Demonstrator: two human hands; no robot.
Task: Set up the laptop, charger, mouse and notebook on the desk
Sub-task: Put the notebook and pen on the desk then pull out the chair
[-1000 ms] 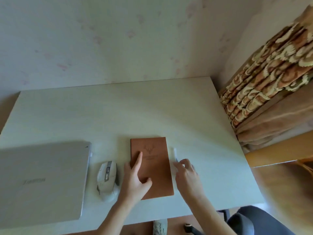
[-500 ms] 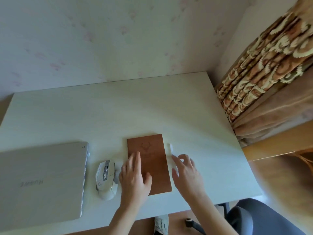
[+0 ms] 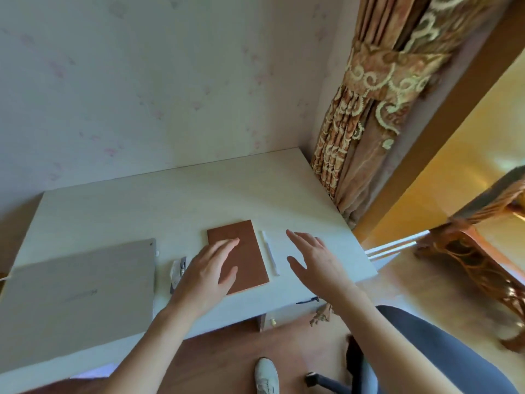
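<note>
Notebook (image 3: 238, 255) lies flat near the desk's (image 3: 170, 200) front edge, long axis running away from me. My left hand (image 3: 207, 274) is spread above its near-left corner, empty. Right hand (image 3: 315, 258), fingers wide, holds nothing, past the white pen (image 3: 270, 253). Mouse (image 3: 177, 273) and closed laptop (image 3: 79, 288) to the left; clear room behind.

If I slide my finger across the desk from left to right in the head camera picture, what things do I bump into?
Closed laptop → white mouse, partly hidden by the left hand → brown notebook → white pen → right hand, open above the desk.
</note>
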